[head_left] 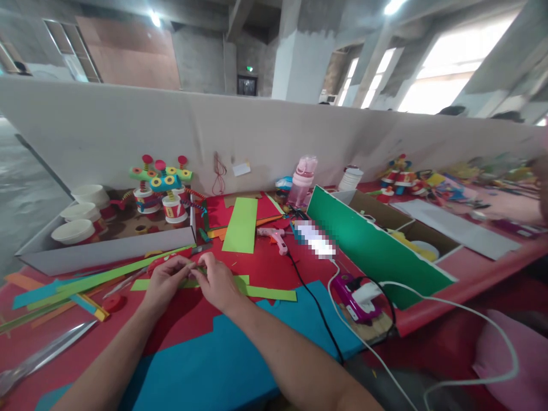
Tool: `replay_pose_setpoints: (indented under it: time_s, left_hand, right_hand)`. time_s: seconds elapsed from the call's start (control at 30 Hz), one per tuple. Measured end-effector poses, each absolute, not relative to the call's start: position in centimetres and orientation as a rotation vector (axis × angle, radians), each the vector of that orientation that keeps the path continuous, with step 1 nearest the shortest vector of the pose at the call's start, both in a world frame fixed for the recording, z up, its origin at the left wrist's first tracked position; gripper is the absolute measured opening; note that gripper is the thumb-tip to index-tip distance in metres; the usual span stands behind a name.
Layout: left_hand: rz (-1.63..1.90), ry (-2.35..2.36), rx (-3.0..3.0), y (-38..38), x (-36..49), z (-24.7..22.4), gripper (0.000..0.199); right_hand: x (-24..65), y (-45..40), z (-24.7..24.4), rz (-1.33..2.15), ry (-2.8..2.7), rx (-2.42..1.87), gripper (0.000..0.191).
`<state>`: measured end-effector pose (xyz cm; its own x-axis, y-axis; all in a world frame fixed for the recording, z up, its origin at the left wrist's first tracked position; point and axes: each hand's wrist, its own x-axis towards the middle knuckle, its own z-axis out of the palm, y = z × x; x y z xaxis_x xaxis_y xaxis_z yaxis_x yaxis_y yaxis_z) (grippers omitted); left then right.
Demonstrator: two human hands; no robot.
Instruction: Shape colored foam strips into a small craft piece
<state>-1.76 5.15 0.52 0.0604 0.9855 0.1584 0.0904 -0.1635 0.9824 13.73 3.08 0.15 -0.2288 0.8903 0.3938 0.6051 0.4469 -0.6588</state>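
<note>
My left hand (169,275) and my right hand (217,281) meet over the red table covering, fingers pinched together. A bit of green shows between the fingertips, but its shape is mostly hidden by them. Beneath the hands lie light green paper strips (272,293), running out to both sides. A red piece with pale dots (165,258) is just behind my left hand. Blue paper sheets (192,365) lie under my forearms. Beyond my right hand is a wide light green paper sheet (240,225), with a pink glue gun (276,237) to its right.
At the back left, a white tray (124,246) holds paper cups (75,231) and colourful cup figures (173,208). Scissors (47,354) lie left among paper strips. A purple power strip (353,299), cables, a lit phone (314,238) and a green-sided box (372,251) stand right.
</note>
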Motion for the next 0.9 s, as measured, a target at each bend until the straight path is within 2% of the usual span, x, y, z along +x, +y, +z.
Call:
replay_pose_setpoints:
  time_s: [0.37, 0.63, 0.8, 0.9]
  left_hand:
    - [1.256, 1.198, 1.488, 5.6, -2.4, -0.2, 0.025]
    - [1.176, 1.261, 1.585, 5.6, -2.6, -0.4, 0.031]
    - [1.217, 1.548, 2.110, 4.9, -2.0, 2.9, 0.031]
    - [1.065, 1.345, 2.508, 4.3, 1.1, 6.3, 0.021]
  right_hand:
    - [14.3, 3.8, -0.4, 0.476, -1.936, -1.161, 0.013]
    - [14.5, 3.7, -0.5, 0.477, -1.959, -1.178, 0.010]
    - [14.5, 4.1, -0.7, 0.387, -2.112, -1.356, 0.006]
    - [13.7, 4.6, -1.0, 0.308, -2.222, -1.364, 0.012]
